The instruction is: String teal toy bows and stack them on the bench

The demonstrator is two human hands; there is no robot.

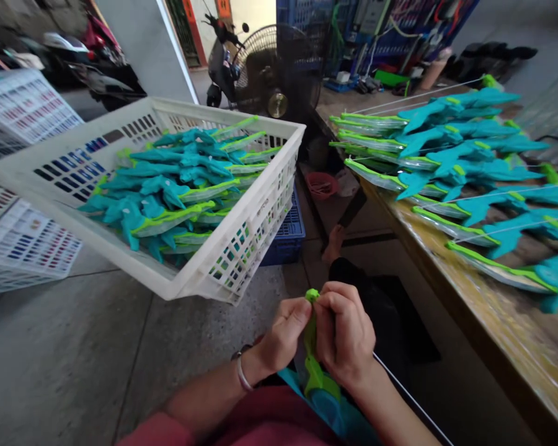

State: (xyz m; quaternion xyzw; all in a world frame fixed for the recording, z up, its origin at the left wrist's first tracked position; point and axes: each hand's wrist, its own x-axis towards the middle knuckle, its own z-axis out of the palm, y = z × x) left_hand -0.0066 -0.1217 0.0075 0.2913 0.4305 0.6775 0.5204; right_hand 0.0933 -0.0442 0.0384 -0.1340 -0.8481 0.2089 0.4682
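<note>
A teal-and-green toy bow (314, 375) is upright in front of my lap, its bright green tip pointing away from me. My left hand (283, 331) is closed round the bow just below that tip, thumb pressed against it. At the tip's other side, my right hand (346, 334) is closed, with thumb and forefinger pinching at its end. Whatever small part sits in that pinch is hidden by the fingers. From behind my right wrist a thin white string (411, 396) runs down to the lower right. The bow's lower part is partly covered by my right forearm.
A white plastic crate (242, 254) heaped with toy bows (186, 179) stands at left on a blue crate (283, 235). More strung bows (474, 155) lie across the workbench (428, 248) at right. A black fan (274, 74) and a small red basin (322, 186) are beyond.
</note>
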